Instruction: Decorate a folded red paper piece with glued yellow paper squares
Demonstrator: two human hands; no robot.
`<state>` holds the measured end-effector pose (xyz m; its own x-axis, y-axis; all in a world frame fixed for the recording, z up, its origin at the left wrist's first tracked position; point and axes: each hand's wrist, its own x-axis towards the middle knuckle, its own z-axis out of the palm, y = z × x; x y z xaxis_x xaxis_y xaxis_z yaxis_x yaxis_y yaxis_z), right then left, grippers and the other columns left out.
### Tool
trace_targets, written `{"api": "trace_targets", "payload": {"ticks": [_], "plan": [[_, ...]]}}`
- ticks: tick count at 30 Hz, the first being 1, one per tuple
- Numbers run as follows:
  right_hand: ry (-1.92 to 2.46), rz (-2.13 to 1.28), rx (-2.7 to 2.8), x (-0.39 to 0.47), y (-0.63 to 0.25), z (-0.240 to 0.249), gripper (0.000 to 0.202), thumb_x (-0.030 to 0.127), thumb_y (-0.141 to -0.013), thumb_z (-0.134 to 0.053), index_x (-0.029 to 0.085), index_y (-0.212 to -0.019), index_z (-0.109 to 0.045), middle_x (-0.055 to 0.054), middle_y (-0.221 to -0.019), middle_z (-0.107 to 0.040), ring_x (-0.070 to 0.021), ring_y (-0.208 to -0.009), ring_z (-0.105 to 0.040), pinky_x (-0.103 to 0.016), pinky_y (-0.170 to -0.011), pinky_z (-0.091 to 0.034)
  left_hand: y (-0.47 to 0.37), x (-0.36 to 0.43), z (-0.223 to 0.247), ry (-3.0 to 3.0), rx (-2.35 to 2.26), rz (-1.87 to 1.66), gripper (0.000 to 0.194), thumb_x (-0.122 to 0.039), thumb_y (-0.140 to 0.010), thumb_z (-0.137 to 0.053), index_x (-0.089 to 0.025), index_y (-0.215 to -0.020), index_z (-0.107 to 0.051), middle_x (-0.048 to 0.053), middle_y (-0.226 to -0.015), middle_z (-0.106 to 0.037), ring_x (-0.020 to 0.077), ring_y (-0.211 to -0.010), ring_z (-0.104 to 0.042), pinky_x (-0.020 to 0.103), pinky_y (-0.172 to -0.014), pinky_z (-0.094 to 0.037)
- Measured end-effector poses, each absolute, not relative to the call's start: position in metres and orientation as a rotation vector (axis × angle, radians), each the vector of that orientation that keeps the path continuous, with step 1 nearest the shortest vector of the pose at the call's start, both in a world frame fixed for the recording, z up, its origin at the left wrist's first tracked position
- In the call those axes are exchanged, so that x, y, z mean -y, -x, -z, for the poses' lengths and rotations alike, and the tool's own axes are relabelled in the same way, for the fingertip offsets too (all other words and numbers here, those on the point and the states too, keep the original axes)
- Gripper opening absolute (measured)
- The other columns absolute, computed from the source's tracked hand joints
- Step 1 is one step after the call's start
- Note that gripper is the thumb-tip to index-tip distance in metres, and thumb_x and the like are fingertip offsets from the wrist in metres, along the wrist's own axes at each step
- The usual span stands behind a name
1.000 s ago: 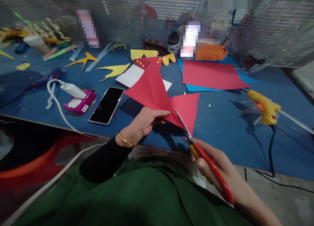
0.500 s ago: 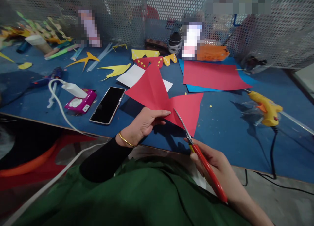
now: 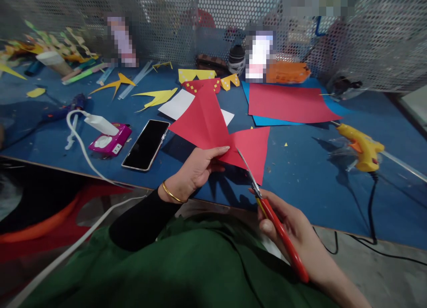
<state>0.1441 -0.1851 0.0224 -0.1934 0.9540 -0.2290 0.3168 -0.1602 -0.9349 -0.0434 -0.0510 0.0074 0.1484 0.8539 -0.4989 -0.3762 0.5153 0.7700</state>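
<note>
A red paper sheet (image 3: 208,121), creased and partly cut, is pinched at its lower middle by my left hand (image 3: 196,170), thumb on top. My right hand (image 3: 290,223) grips red-handled scissors (image 3: 278,232), whose blades lie along the paper's lower right part, tips just right of my left thumb. Behind the held sheet lies white paper (image 3: 176,104). Beyond it are a red cut-out with yellow dots (image 3: 213,83), a yellow one (image 3: 196,74) and an orange-yellow one (image 3: 230,81).
A black-screened phone (image 3: 146,144) and a magenta socket block (image 3: 111,140) with a white plug lie left. Red sheets (image 3: 287,103) over blue paper are back right. A yellow glue gun (image 3: 360,147) stands right, its cord hanging over the table edge (image 3: 333,230).
The right flap of the red paper has shifted slightly left. My left thumb has moved slightly up and left, and my right hand's fingers have shifted a little on the scissors.
</note>
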Motion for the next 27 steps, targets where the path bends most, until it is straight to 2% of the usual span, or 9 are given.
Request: {"api": "trace_targets", "payload": {"ticks": [4, 7, 14, 21, 27], "plan": [[1.464, -1.422, 1.529, 0.187, -0.146, -0.025, 0.047, 0.062, -0.089, -0.061, 0.023, -0.116, -0.061, 0.003, -0.077, -0.050, -0.0125, -0.065, -0.041, -0.023, -0.055, -0.039, 0.043, 0.053, -0.007, -0.540, -1.088, -0.968, 0.012, -0.013, -0.072, -0.080, -0.014, -0.082, -0.074, 0.004, -0.083, -0.074, 0.0131, -0.062, -0.065, 0.023, -0.046, -0.046], [1.486, -1.409, 1.552, 0.188, -0.147, -0.025, 0.048, 0.062, -0.090, -0.059, 0.022, -0.116, -0.061, 0.002, -0.077, -0.050, -0.0129, -0.065, -0.041, -0.024, -0.056, -0.039, 0.043, 0.054, -0.008, -0.525, -1.070, -0.983, 0.009, -0.012, -0.074, -0.078, -0.014, -0.081, -0.074, 0.003, -0.082, -0.074, 0.0129, -0.062, -0.065, 0.023, -0.048, -0.047], [1.494, -1.345, 1.601, 0.187, -0.147, -0.025, 0.041, 0.061, -0.091, -0.058, 0.021, -0.103, -0.060, 0.002, -0.076, -0.052, -0.0126, -0.064, -0.042, -0.024, -0.056, -0.040, 0.042, 0.057, -0.008, -0.519, -1.064, -0.944, 0.003, -0.011, -0.079, -0.074, -0.014, -0.080, -0.074, 0.001, -0.074, -0.072, 0.0120, -0.058, -0.064, 0.023, -0.046, -0.045], [1.462, -1.279, 1.614, 0.183, -0.142, -0.025, 0.037, 0.059, -0.092, -0.058, 0.022, -0.090, -0.058, 0.002, -0.071, -0.054, -0.0119, -0.060, -0.043, -0.023, -0.053, -0.039, 0.044, 0.061, -0.007, -0.614, -1.032, -0.932, 0.010, -0.015, -0.073, -0.079, -0.016, -0.081, -0.074, 0.000, -0.074, -0.071, 0.0117, -0.056, -0.063, 0.023, -0.045, -0.045], [1.505, -1.319, 1.501, 0.179, -0.135, -0.024, 0.031, 0.052, -0.089, -0.065, 0.021, -0.089, -0.063, 0.003, -0.069, -0.055, -0.0117, -0.060, -0.046, -0.022, -0.055, -0.044, 0.043, 0.065, -0.008, -0.640, -1.040, -0.950, 0.016, -0.014, -0.070, -0.081, -0.016, -0.084, -0.074, 0.002, -0.079, -0.072, 0.0115, -0.057, -0.062, 0.023, -0.045, -0.045]]}}
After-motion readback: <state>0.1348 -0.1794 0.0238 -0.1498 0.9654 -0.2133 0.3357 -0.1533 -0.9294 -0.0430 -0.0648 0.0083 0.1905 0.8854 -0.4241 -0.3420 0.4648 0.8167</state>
